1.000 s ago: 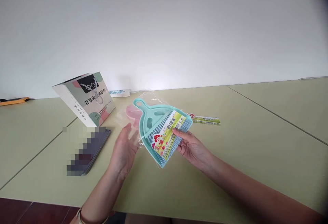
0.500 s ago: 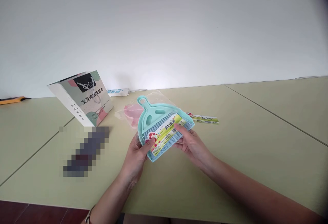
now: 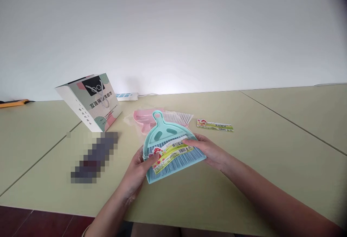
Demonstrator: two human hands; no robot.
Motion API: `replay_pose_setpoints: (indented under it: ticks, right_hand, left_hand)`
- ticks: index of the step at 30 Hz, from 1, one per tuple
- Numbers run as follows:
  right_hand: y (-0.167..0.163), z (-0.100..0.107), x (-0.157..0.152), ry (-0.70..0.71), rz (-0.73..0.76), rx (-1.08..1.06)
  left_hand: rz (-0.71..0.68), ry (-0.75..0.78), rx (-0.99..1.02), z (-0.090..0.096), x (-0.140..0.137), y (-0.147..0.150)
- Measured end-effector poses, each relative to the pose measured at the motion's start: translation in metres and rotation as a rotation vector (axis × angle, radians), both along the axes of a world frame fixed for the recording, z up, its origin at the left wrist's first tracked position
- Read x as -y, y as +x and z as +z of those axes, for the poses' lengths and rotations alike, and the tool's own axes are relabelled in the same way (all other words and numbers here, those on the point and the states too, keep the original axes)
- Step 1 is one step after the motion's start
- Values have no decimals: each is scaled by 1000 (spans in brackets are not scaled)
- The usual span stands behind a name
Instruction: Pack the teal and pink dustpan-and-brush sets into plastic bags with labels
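A mint-green dustpan is held up in front of me, tilted, its looped handle pointing away. Blue-grey brush bristles fill its pan, with a printed card label lying across them. My left hand grips the dustpan's left side, thumb pressed on the label's left end. On the opposite side my right hand holds the rim, its thumb over the label's right end. The fingers beneath the pan are hidden. Just behind lies a pink dustpan with a pale-bristled brush, partly in clear plastic.
A second printed label lies flat to the right. A patterned paper bag leans at the left, before a white power strip. A pixelated dark object is nearer me. An orange-and-black item sits far left.
Both hands have brought the green dustpan slightly nearer and turned it so its handle points more directly away. The pink dustpan's brush is now uncovered to view.
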State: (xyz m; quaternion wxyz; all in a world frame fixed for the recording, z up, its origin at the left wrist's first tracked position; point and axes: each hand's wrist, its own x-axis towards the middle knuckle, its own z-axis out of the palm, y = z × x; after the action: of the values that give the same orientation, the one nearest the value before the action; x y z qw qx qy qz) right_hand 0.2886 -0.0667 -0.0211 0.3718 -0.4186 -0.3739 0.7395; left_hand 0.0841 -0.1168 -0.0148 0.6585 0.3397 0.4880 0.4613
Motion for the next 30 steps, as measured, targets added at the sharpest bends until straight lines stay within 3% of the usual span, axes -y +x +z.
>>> replay_pose_setpoints:
  ticks: [3, 8, 14, 17, 23, 30]
  right_hand:
    - [-4, 0, 8, -30, -100, 26]
    - [11, -7, 37, -99, -171, 118]
    - [33, -8, 76, -160, -251, 168]
    - [41, -5, 89, -152, -205, 120]
    - [55, -6, 116, -30, 43, -129]
    - [41, -21, 146, -61, -288, 128]
  left_hand:
    - [3, -30, -38, 2, 4, -2]
    - [-116, -42, -83, 0, 18, -1]
    - [-260, -23, -78, -17, 41, 0]
    - [-307, 52, -98, -26, 49, 1]
    - [-194, 48, -100, -27, 60, 0]
    - [-38, 66, -352, -15, 86, 18]
